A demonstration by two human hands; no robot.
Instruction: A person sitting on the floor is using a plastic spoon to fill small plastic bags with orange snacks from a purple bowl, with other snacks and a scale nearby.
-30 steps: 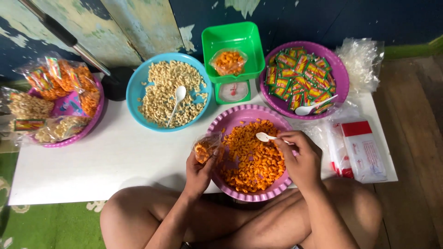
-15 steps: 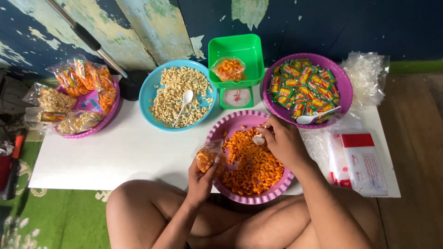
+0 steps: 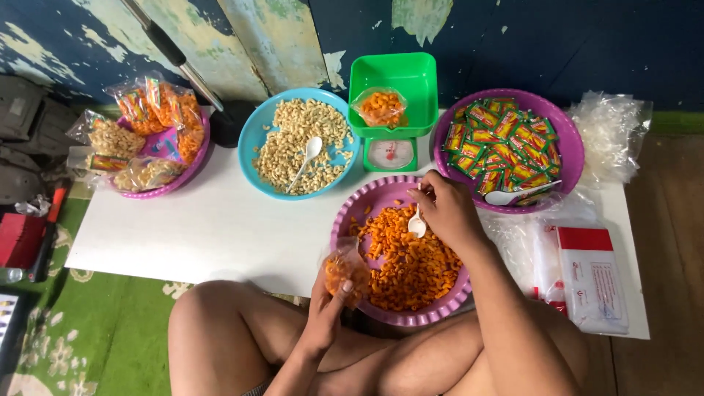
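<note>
A: Grip status?

B: Right hand [image 3: 447, 213] clenched on a white plastic spoon [image 3: 416, 224], bowl down in the orange snacks [image 3: 407, 257]. Left hand [image 3: 330, 297] pinches a small clear plastic bag [image 3: 342, 268], crinkled, part full of the same orange pieces, at the near-left rim of the pink scalloped tray [image 3: 367, 198].

A: Around the tray?

B: Behind it: green plastic scale [image 3: 391, 110] carrying a filled bag. Left of the scale, a blue round bowl [image 3: 253, 139] of pale puffs. Right of it, a purple bowl [image 3: 565, 139] of glossy sachets.

A: Surface, room?

B: Smooth white board [image 3: 213, 231], low. Green patterned rug [image 3: 110, 337] beneath, left of tray. Wall [image 3: 513, 44] behind scale: dark blue, paint peeling.
</note>
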